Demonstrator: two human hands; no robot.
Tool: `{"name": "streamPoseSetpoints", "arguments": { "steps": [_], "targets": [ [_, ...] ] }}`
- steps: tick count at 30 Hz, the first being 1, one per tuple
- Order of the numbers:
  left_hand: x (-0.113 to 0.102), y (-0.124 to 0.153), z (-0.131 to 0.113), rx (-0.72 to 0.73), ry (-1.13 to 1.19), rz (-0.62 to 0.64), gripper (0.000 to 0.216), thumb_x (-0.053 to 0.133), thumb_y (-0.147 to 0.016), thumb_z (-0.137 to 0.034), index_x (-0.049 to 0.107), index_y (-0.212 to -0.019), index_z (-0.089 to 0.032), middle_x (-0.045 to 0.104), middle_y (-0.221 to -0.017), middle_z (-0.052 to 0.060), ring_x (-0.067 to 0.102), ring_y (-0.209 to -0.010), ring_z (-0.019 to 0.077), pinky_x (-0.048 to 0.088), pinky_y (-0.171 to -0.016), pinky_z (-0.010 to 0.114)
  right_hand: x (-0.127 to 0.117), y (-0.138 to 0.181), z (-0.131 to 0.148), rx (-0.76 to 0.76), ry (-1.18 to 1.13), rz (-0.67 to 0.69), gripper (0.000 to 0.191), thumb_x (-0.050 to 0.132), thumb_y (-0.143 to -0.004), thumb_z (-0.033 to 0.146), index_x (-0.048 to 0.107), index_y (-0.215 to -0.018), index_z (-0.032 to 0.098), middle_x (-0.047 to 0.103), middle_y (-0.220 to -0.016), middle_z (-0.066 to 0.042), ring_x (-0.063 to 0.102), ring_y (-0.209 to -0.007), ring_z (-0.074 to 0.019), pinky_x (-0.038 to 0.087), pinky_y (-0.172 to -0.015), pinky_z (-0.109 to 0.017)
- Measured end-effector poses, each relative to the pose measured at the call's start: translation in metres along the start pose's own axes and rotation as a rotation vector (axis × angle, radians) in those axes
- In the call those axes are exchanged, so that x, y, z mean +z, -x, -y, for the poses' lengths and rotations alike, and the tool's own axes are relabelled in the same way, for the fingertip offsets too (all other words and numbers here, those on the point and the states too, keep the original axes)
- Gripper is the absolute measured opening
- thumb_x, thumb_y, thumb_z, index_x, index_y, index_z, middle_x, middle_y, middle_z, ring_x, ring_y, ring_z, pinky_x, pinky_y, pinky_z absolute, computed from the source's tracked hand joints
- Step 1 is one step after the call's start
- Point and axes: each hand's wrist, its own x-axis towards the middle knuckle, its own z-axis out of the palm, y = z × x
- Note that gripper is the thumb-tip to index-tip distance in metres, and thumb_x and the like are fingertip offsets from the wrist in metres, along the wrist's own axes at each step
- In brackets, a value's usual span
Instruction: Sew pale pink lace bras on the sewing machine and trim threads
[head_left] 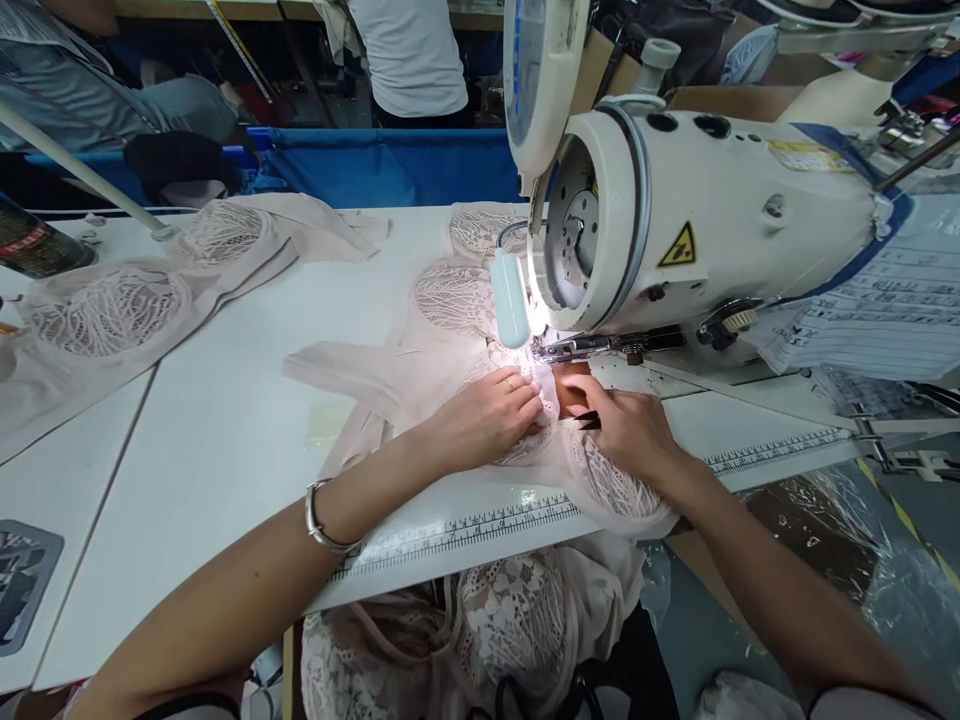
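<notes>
A pale pink lace bra (454, 295) lies on the white sewing table, partly beneath the head of an industrial sewing machine (675, 220). My left hand (491, 415) is closed over its lace edge just in front of the lit presser foot area, the thumb mostly hidden. To the right, my right hand (630, 425) has its fingers curled around small dark-tipped thread snips (589, 420), mostly covered by the palm. Its index finger and thumb are near the fabric edge. A lace cup (611, 480) hangs at the table's front edge under my right hand.
A small lamp (510, 300) shines beside the needle area. More lace pieces (109, 310) lie at left, and others (514, 610) rest below the table edge. A ruler strip (480, 525) runs along the front. Papers (870, 290) hang at right; people sit beyond the blue cloth (397, 165).
</notes>
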Motion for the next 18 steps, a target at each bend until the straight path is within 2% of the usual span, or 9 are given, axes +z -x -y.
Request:
{"name": "streamPoseSetpoints", "arguments": {
  "steps": [2,5,11,18],
  "targets": [
    [0.000,0.000,0.000,-0.005,0.035,-0.022,0.032,0.039,-0.107,-0.022,0.070,-0.107,-0.014,0.075,-0.103,0.011,0.067,-0.100,0.0229,0.049,-0.099,0.043,-0.007,-0.010,-0.001,-0.008,0.032,0.108,0.060,0.055,-0.082,0.011,0.059,-0.140,0.026,0.070,-0.063,0.001,0.054,-0.052,-0.0159,0.023,-0.053,-0.028],
    [0.000,0.001,0.000,-0.011,0.057,-0.037,0.033,0.040,-0.108,-0.029,0.071,-0.111,-0.017,0.075,-0.106,0.010,0.066,-0.104,0.0236,0.048,-0.101,0.046,-0.012,-0.019,0.003,-0.007,0.068,0.191,0.076,0.057,-0.073,0.008,0.056,-0.145,0.031,0.073,-0.065,0.000,0.055,-0.056,-0.0167,0.021,-0.054,-0.030],
    [-0.001,0.001,0.001,-0.046,-0.026,-0.006,0.043,0.037,-0.109,-0.034,0.071,-0.108,-0.009,0.072,-0.112,0.015,0.063,-0.110,0.0285,0.045,-0.099,0.044,-0.009,-0.029,0.002,-0.002,0.050,0.192,0.071,0.057,-0.077,0.010,0.057,-0.145,0.029,0.077,-0.077,-0.002,0.060,-0.064,-0.0183,0.024,-0.057,-0.030],
    [0.000,0.003,0.003,-0.076,-0.055,-0.004,0.039,0.037,-0.109,-0.035,0.068,-0.115,-0.011,0.072,-0.116,0.015,0.061,-0.115,0.0294,0.036,-0.106,0.048,-0.006,-0.033,-0.001,-0.021,0.008,0.155,0.066,0.056,-0.073,0.010,0.063,-0.137,0.028,0.079,-0.080,-0.001,0.063,-0.068,-0.0190,0.027,-0.058,-0.029]
  ]
}}
